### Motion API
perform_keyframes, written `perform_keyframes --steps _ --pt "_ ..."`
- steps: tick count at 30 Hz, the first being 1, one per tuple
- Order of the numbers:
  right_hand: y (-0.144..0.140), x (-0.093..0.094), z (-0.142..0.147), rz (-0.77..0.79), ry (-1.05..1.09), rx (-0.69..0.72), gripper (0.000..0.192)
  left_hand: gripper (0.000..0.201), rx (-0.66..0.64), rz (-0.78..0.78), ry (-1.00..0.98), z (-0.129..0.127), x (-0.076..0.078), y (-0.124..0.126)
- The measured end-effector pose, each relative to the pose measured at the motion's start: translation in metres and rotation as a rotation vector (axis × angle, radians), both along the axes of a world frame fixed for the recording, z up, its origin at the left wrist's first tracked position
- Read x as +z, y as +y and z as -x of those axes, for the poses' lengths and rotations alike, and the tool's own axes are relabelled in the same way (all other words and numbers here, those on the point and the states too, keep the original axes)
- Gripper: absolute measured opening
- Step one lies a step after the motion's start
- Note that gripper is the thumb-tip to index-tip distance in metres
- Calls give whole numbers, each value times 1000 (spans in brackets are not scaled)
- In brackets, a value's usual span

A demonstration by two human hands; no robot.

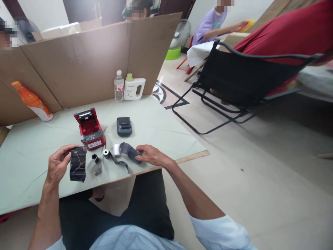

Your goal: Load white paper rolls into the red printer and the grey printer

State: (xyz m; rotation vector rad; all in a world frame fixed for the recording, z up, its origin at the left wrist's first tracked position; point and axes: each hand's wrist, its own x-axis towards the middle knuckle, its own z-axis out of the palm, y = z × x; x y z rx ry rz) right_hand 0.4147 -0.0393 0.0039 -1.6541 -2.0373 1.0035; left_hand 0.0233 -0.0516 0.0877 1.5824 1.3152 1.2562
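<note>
Dark crinkled strip (77,164) hangs pinched in the left hand (57,166) near the red printer (90,130), while right hand (151,155) fingers press another strip (129,151) flat, which could tear if tugged.

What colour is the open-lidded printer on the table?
Red, with a grey front panel: the open printer shows best in the head view, beside the left hand.

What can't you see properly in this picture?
- Head view: the label on the red printer is too small to read.
- The left hand covers the top edge of the dark crumpled strip.
- The right hand hides the end of the dark paper strip.
- The orange bottle label is blurred.
</note>
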Motion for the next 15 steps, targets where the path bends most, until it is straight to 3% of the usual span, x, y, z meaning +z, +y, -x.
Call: perform_keyframes --steps 3,5,7,10,13,15 --pt "13 6 3 -80 94 -80 40 31 33 15 -19 1 -1 -1" --pt "28 13 16 -163 108 -117 47 32 37 18 -24 -1 -1 0" --pt "43 20 34 -174 75 -87 46 31 28 15 -16 -4 -2 1" --pt "63 30 61 -64 -53 57 44 31 6 8 -4 -7 -1 0" --pt "69 32 77 49 -174 190 32 30 11 -9 -2 -4 0 -3" --pt "66 30 79 41 -187 229 25 29 25 -17 1 0 -2 -5"
